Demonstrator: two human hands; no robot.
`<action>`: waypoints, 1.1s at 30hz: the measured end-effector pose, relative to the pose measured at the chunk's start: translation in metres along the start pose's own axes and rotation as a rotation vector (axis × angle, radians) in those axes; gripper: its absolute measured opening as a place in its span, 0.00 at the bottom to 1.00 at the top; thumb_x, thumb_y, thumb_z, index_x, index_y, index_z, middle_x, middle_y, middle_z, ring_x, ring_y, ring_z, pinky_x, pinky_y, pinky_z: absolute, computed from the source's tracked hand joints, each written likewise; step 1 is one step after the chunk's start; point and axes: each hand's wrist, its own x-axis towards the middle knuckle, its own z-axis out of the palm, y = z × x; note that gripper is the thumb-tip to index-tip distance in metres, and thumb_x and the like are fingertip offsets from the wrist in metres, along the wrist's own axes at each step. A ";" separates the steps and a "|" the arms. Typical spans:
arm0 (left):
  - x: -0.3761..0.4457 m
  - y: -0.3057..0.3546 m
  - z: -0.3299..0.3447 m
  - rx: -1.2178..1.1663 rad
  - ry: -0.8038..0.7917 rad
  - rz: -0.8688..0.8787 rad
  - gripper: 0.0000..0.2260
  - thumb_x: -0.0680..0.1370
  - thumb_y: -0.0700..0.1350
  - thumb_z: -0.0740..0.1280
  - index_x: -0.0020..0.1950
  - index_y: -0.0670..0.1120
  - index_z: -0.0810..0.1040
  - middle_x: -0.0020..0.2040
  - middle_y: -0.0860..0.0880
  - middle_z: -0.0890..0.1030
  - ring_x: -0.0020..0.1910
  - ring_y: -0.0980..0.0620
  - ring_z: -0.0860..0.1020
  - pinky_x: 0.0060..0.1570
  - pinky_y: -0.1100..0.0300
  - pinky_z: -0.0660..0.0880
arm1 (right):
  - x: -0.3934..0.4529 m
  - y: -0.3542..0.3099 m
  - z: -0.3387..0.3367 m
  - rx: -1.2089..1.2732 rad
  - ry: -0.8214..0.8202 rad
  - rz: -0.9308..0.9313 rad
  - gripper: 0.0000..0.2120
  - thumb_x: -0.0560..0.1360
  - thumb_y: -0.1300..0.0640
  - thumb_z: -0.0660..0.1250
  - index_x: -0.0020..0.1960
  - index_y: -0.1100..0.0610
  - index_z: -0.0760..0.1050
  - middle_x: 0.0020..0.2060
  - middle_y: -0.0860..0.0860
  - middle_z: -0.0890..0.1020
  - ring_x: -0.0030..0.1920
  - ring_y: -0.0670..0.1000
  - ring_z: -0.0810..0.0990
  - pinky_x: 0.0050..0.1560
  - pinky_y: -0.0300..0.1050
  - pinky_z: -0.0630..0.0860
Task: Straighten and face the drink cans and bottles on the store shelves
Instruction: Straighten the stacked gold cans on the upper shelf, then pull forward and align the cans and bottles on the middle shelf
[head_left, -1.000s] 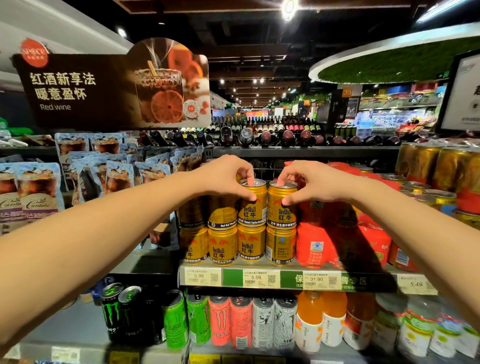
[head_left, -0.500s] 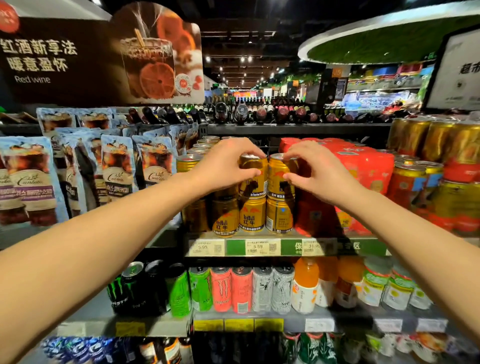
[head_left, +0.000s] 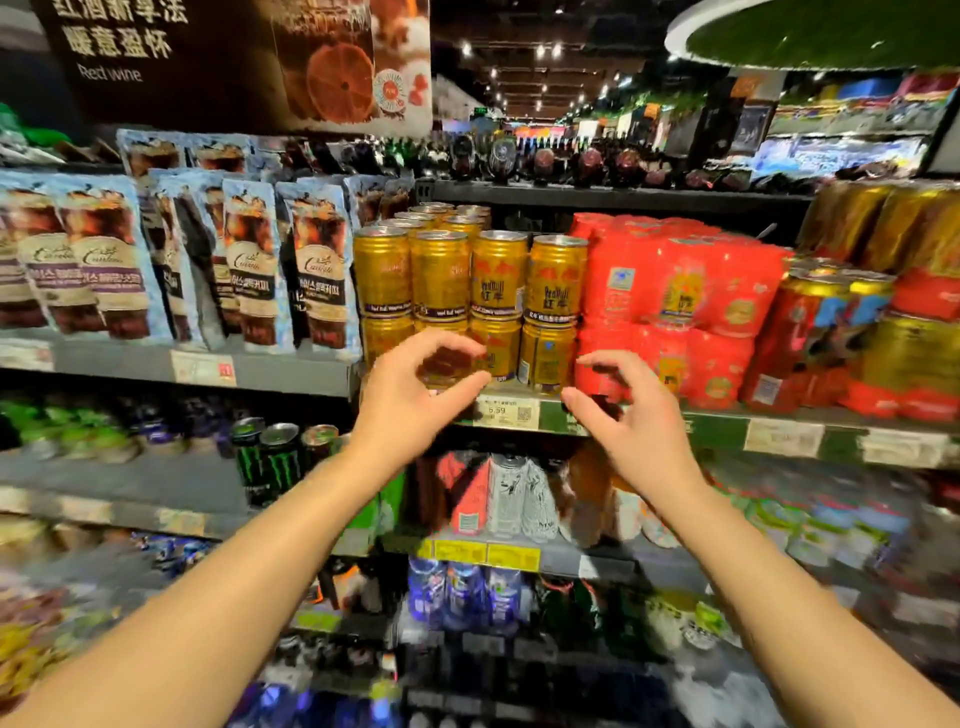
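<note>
Gold cans (head_left: 498, 280) with red logos stand beside bright red wrapped packs (head_left: 675, 291).

Both my bare forearms reached up and forward, the left from about seven o'clock, the right from about five o'clock, drawing closer together toward the wrists. My left hand (head_left: 410, 400) was raised with its back to me, fingers arched over and thumb stretched toward three o'clock, forming a loose C that gripped nothing. My right hand (head_left: 631, 410) mirrored it, fingers curled forward, thumb pointing toward nine o'clock, also empty. The two hands stood near each other, apart.
</note>
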 end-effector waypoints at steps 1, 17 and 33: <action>-0.014 -0.002 0.003 -0.021 0.021 -0.059 0.09 0.73 0.42 0.76 0.49 0.52 0.81 0.48 0.57 0.84 0.50 0.61 0.81 0.57 0.62 0.74 | -0.011 0.005 0.002 0.036 -0.028 0.043 0.12 0.74 0.55 0.74 0.55 0.48 0.75 0.51 0.46 0.80 0.54 0.45 0.78 0.57 0.36 0.71; -0.163 -0.049 -0.004 -0.123 0.187 -0.564 0.09 0.73 0.36 0.75 0.50 0.45 0.81 0.36 0.48 0.79 0.35 0.57 0.77 0.40 0.70 0.74 | -0.126 0.015 0.094 0.319 -0.334 0.356 0.11 0.74 0.57 0.74 0.49 0.43 0.75 0.44 0.39 0.80 0.47 0.37 0.78 0.50 0.32 0.71; -0.141 -0.159 -0.050 -0.058 0.130 -0.722 0.12 0.68 0.51 0.76 0.48 0.60 0.79 0.48 0.52 0.81 0.45 0.52 0.80 0.46 0.55 0.79 | -0.091 -0.009 0.213 0.050 -0.351 0.244 0.13 0.72 0.59 0.75 0.51 0.64 0.77 0.44 0.54 0.79 0.44 0.55 0.76 0.46 0.47 0.73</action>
